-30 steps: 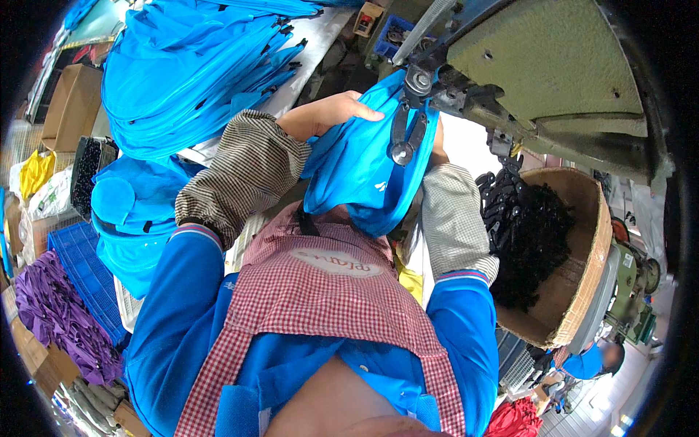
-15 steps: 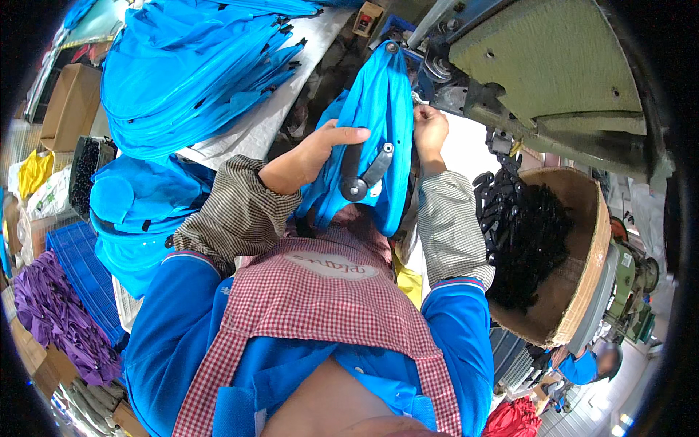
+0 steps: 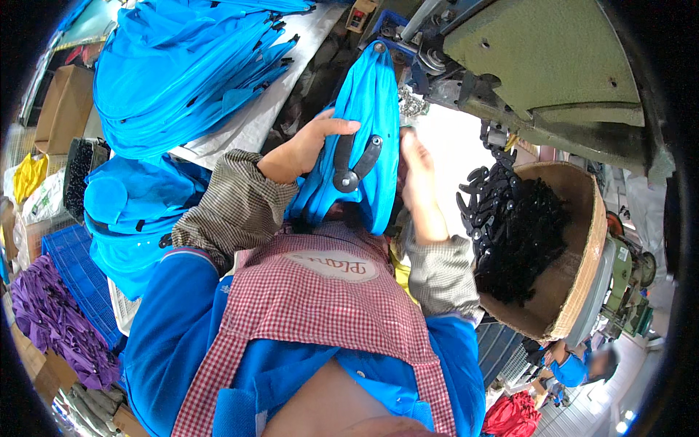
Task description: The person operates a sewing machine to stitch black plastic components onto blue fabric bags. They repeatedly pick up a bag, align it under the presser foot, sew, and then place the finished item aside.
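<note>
A bright blue folded fabric piece (image 3: 375, 95) with rounded edges stands upright in front of me, its far tip under the machine. On its face lies a black jointed strip (image 3: 346, 180), two arms meeting at a round pivot. My left hand (image 3: 309, 146) grips the fabric from the left, its thumb along the top of the strip. At the fabric's right edge is my right hand (image 3: 419, 175), fingers curled; the fingertips are partly hidden, and what they pinch cannot be made out. Just beyond lies a pile of small shiny metal parts (image 3: 413, 102) on a white surface (image 3: 451, 138).
A large green machine (image 3: 546, 65) overhangs the far right. Beside my right arm stands a cardboard box (image 3: 582, 284) of black strips (image 3: 520, 240). Blue fabric pieces (image 3: 167, 80) are stacked at left, near purple fabric (image 3: 62, 320). A person (image 3: 575, 368) is in the background.
My right hand has drawn back toward me from the metal parts, uncovering them, to the fabric's right edge. My left hand and the fabric have shifted slightly left.
</note>
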`<state>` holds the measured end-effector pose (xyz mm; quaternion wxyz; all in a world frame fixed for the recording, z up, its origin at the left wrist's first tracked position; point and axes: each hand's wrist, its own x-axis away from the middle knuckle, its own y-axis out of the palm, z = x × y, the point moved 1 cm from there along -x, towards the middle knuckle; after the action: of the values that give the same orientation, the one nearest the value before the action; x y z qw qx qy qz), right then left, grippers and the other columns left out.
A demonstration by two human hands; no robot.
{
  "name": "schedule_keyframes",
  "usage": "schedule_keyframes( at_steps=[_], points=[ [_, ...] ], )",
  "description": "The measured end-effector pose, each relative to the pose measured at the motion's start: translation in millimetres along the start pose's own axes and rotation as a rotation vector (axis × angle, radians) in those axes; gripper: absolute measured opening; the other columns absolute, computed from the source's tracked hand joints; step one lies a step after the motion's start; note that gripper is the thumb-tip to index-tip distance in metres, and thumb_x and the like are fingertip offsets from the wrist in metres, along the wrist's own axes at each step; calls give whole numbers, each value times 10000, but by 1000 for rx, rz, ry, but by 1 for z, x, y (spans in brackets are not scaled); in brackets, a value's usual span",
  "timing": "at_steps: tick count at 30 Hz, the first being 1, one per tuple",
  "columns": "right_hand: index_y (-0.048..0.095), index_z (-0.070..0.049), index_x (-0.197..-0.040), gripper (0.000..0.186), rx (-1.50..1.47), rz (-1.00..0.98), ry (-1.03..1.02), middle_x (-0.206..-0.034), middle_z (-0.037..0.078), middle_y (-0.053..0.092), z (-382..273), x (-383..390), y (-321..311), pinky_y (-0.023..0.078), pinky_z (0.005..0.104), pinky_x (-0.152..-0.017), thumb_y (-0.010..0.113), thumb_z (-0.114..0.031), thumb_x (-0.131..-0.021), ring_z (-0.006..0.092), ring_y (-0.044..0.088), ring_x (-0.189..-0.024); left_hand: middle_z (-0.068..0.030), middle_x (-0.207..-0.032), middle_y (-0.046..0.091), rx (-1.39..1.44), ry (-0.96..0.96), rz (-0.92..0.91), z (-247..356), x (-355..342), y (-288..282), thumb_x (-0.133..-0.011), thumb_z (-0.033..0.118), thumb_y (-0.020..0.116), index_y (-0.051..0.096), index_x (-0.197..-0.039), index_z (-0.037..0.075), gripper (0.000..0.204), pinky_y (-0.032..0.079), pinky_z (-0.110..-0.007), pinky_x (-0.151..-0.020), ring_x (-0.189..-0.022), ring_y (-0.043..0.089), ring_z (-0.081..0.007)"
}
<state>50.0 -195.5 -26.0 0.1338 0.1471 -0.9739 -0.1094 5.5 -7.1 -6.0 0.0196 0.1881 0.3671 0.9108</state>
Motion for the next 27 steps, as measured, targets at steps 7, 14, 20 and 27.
schedule_keyframes(
  at_steps=[7, 14, 20, 27],
  points=[
    [571, 5, -887, 110, 193, -140, -102, -769, -17, 583, -5, 25, 21, 410, 190, -605, 539, -99, -870, 28, 478, -672, -74, -910, 633, -260, 29, -56, 7, -12, 11, -761, 178, 629, 574, -1024, 18, 313, 481, -260, -701, -782, 606, -137],
    [577, -12, -847, 80, 184, -3, -141, -723, -45, 538, -12, 16, 25, 363, 175, -554, 543, -83, -859, 16, 429, -626, -64, -842, 646, -277, 40, -40, 12, -33, 16, -733, 133, 658, 627, -920, 18, 221, 476, -254, -689, -742, 611, -129],
    [579, -16, -842, 93, 90, -30, -65, -738, -23, 567, -18, -29, 21, 390, 192, -572, 534, -94, -860, 40, 479, -637, -78, -798, 651, -223, 24, 60, 19, -77, 9, -726, 133, 666, 645, -872, 7, 193, 496, -272, -628, -674, 620, -155],
    [591, -18, -913, 220, 941, 287, -511, -769, 151, 618, -40, -6, 24, 459, 295, -602, 597, -213, -813, 138, 586, -656, -78, -783, 646, -187, -53, 201, 7, -77, 2, -752, 165, 657, 642, -844, 25, 168, 504, -300, -620, -641, 616, -169]
  ],
)
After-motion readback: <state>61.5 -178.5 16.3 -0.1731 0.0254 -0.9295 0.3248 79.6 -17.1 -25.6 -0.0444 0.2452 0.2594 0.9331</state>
